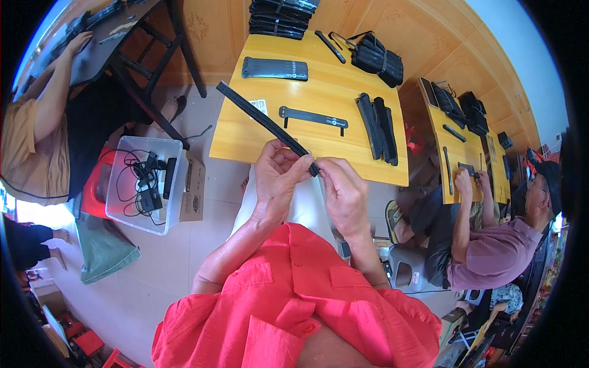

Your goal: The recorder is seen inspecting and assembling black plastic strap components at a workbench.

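Just about mid-frame, I see the left hand (277,181) with its thumb and fingers closed on a long black strip (261,120), while the right hand's (347,193) fingertips pinch its lower end. The strip slants up-left over the yellow tabletop (236,138), past a white printed label (259,106). Upper centre, a flat black strap (313,116) bears a green-and-white mark, its lettering too small to read.
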Tool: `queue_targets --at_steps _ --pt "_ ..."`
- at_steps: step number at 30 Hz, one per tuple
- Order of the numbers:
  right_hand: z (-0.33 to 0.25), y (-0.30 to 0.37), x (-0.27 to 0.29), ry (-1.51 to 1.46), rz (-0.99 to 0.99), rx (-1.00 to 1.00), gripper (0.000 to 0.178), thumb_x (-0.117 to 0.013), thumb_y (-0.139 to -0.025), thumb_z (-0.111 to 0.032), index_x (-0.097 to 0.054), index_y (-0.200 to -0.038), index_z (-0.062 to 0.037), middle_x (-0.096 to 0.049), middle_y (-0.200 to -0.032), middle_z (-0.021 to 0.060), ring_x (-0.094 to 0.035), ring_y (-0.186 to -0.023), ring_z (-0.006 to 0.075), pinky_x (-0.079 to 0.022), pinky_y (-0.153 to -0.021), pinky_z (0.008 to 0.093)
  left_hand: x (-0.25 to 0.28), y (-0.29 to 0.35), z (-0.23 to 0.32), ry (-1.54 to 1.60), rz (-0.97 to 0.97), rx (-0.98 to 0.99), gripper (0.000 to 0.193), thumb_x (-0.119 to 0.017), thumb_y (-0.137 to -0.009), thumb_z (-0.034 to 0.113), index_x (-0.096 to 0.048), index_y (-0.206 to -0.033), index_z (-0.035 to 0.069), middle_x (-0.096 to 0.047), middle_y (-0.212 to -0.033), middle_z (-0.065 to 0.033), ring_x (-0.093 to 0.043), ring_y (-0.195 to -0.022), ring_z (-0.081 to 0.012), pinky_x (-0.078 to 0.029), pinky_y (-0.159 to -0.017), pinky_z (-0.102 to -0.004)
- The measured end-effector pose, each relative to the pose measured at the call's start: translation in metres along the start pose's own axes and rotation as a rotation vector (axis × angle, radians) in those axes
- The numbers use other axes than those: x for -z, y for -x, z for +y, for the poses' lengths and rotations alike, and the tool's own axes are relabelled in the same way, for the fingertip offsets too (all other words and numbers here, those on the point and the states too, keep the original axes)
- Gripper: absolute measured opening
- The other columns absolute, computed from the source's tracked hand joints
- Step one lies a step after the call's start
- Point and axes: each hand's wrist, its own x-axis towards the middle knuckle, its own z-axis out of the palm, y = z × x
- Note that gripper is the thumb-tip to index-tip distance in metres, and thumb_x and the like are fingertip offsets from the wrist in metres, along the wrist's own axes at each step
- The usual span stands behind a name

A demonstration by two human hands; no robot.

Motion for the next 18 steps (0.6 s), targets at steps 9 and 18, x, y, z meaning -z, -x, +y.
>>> queue_targets --at_steps 9,18 --pt "0.002 -0.006 0.010 -0.174 -0.026 -0.141 0.012 -0.060 -0.074 0.008 -0.061 -0.085 0.0033 -0.061 -0.079 0.0140 -0.062 -0.071 0.0269 -0.049 -0.061 0.0315 -0.001 0.004 -0.002 0.036 -0.039 -0.021 0.037 -0.070 -0.075 0.004 -0.047 -0.104 0.003 -0.061 -0.091 -0.0074 -0.060 -0.082 -0.0106 -0.052 -0.067 -0.0228" --pt "0.001 -0.008 0.020 -0.156 -0.102 -0.192 0.010 -0.062 -0.075 0.005 -0.063 -0.085 0.0037 -0.063 -0.079 0.0138 -0.063 -0.070 0.0249 -0.049 -0.061 0.0300 -0.003 0.004 -0.004 0.009 -0.081 -0.079 0.039 -0.071 -0.073 0.002 -0.047 -0.103 0.003 -0.061 -0.091 -0.0086 -0.059 -0.083 -0.0122 -0.051 -0.073 -0.0249"
